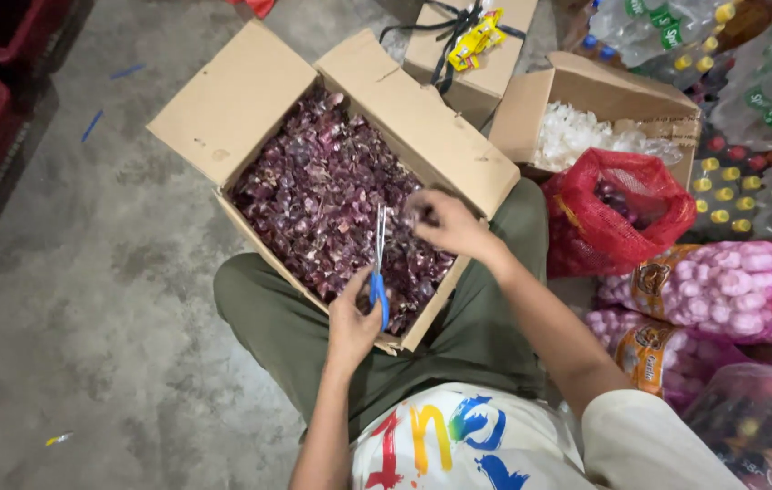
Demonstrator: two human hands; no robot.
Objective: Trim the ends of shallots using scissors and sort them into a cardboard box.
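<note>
A large open brown cardboard box (223, 118), filled with small dark-red shallots (322, 200), is held across the lap of a person seated on a grey concrete floor (87, 290); a pair of blue-handled steel scissors (379, 263) is gripped upright in the left hand (352, 322), the fingers closed through the handles and the blades pointing up over the heap, nearly shut as far as can be seen; the right hand (449, 222) is curled over the far side of the heap, its grip closed on what appears to be a single shallot, though the piece itself is mostly hidden by the fingers. A trimming step is judged to be in hand, with one shallot lifted towards the blades; the next move is judged to call for the piece to be steadied between the blades and the fingertips kept well out of the cut. A second cardboard box of pale peelings (586, 136) is seen just beyond the right forearm, a red mesh sack (613, 213) beside it, clear bags of pink-white garlic (731, 290) near the right elbow, and shrink-wrapped bottles with yellow caps (749, 118) stacked behind.
</note>
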